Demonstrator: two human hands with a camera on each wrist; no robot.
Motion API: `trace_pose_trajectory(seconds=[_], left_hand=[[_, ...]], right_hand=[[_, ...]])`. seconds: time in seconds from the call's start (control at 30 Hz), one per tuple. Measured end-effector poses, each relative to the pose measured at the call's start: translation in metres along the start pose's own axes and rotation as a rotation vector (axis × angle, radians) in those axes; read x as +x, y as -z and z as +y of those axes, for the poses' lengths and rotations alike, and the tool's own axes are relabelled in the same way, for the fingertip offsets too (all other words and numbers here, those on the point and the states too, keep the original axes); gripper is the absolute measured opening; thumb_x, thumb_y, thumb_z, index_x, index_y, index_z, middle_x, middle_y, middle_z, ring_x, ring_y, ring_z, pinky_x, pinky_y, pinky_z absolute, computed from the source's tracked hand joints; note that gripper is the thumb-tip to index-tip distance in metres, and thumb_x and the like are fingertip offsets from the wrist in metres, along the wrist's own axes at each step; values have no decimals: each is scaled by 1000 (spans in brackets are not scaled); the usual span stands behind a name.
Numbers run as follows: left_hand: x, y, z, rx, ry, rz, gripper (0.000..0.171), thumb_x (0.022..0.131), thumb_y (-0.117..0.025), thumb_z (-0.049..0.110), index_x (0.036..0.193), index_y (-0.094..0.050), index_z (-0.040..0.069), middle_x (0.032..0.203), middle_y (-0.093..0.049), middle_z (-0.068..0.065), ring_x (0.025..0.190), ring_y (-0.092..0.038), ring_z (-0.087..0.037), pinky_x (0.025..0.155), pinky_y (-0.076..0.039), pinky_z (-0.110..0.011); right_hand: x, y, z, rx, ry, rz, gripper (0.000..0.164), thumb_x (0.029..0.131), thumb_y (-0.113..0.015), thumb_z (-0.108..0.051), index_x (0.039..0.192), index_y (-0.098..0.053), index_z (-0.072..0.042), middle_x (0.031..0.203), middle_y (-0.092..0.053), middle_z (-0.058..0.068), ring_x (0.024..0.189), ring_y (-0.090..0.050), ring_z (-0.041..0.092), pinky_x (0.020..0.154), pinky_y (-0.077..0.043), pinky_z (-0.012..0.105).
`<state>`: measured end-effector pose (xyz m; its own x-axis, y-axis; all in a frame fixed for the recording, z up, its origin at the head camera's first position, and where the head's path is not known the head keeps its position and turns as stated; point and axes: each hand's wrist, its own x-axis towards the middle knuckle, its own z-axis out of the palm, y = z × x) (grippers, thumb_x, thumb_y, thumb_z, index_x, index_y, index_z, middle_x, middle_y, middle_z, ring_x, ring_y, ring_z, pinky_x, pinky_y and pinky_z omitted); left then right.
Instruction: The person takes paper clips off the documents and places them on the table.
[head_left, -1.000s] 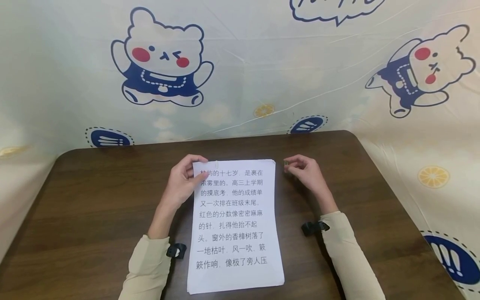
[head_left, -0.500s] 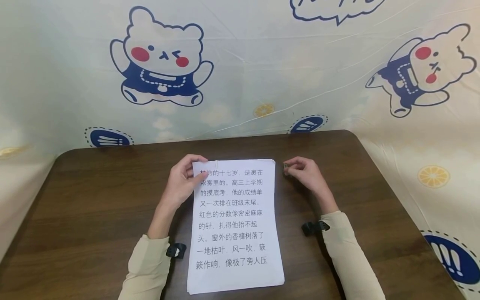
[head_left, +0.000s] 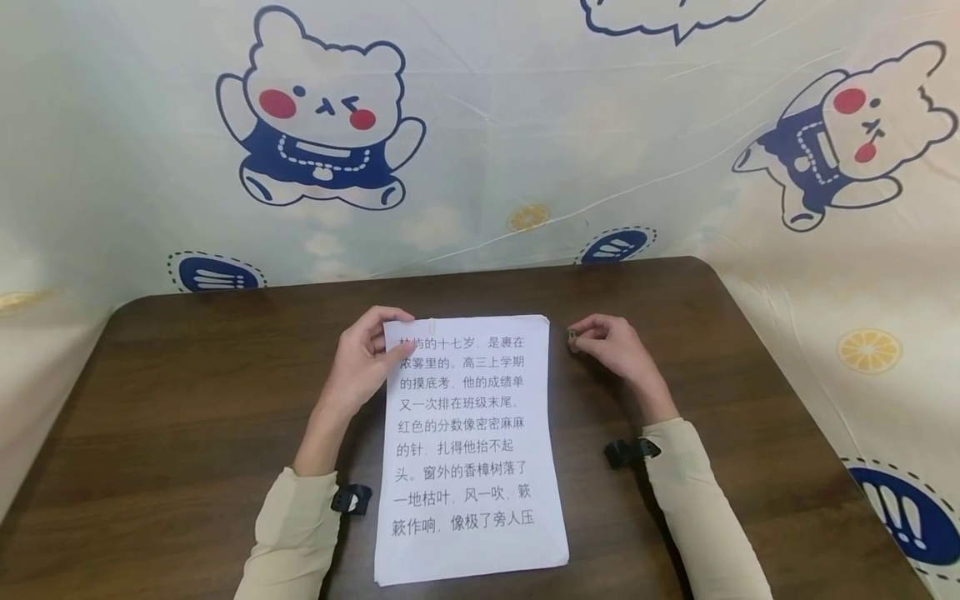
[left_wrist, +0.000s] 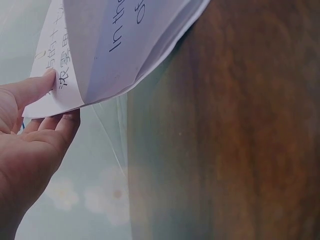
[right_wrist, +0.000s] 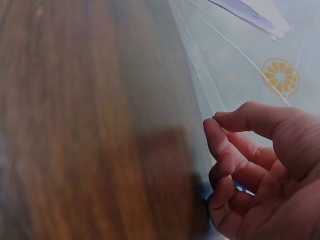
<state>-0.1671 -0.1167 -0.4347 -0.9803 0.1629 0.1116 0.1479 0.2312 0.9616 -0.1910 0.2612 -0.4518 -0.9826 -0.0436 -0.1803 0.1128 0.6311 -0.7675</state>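
Observation:
A stack of printed white paper sheets (head_left: 468, 450) lies upright before me, its top end lifted and bowed in the left wrist view. My left hand (head_left: 363, 362) pinches its upper left corner, thumb (left_wrist: 37, 89) on the printed face and fingers behind. Close to that thumb, a pale yellow paper clip (head_left: 431, 327) sits on the top edge. To the right of the stack, my right hand (head_left: 618, 346) holds a small greenish paper clip (head_left: 572, 335) between thumb and index fingertip. Only a green tip of it shows in the right wrist view, the fingers hiding the rest.
The brown wooden table (head_left: 187, 433) extends to both sides of the paper. Behind it and along the right hangs a pale curtain (head_left: 480, 125) printed with cartoon bears and orange slices. Black camera straps (head_left: 352, 500) circle both wrists.
My right fingertips and the paper clip in them have dipped slightly, and the clip has turned a little. The left hand keeps its pinch on the paper; the head view has tilted slightly downward.

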Motion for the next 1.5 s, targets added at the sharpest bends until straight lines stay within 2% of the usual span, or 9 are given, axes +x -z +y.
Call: trace_pose_trajectory(seconds=[0.23, 0.4, 0.57, 0.9, 1.17, 1.5], left_hand=[[0, 0, 1, -8, -3, 0, 38, 91, -67, -5, 126, -57, 5, 116, -68, -22, 88, -75, -23, 71, -62, -23], [1, 0, 1, -15, 6, -9, 39, 91, -67, -6, 128, -56, 1, 117, -68, -23, 90, -75, -28, 70, -62, -24], [1, 0, 1, -14, 10, -10, 38, 91, -67, -6, 126, -57, 3, 116, -68, -23, 91, -74, -31, 70, -62, -24], [0, 0, 1, -37, 15, 1, 36, 91, -66, -7, 124, -58, 5, 114, -68, -23, 83, -74, -15, 67, -62, -26], [-1, 0, 1, -36, 16, -3, 36, 91, -67, -7, 124, -59, 5, 114, -68, -23, 84, -74, -20, 67, -62, -25], [-1, 0, 0, -32, 19, 4, 36, 90, -67, -7, 123, -59, 6, 114, -68, -23, 84, -74, -19, 68, -62, -25]], right_hand=[[-1, 1, -3, -35, -30, -14, 26, 96, -67, -22, 119, -69, -9, 104, -73, 16, 92, -63, 27, 81, -51, 30], [-1, 1, -3, -53, -36, -18, 25, 96, -66, -22, 118, -69, -10, 103, -71, 15, 91, -62, 27, 80, -50, 30], [0, -1, -1, -73, -23, -11, 24, 96, -66, -22, 117, -69, -11, 102, -71, 14, 88, -61, 26, 78, -50, 29], [1, 2, 1, -115, 6, -20, 24, 96, -66, -20, 117, -71, -9, 98, -71, 14, 86, -61, 23, 76, -47, 28], [-1, 3, -1, -152, 16, -23, 23, 95, -66, -19, 116, -71, -10, 99, -70, 13, 87, -61, 24, 76, -48, 29], [-1, 3, -3, -179, 16, -21, 24, 95, -66, -18, 117, -70, -9, 96, -67, 13, 86, -59, 24, 74, -48, 29]])
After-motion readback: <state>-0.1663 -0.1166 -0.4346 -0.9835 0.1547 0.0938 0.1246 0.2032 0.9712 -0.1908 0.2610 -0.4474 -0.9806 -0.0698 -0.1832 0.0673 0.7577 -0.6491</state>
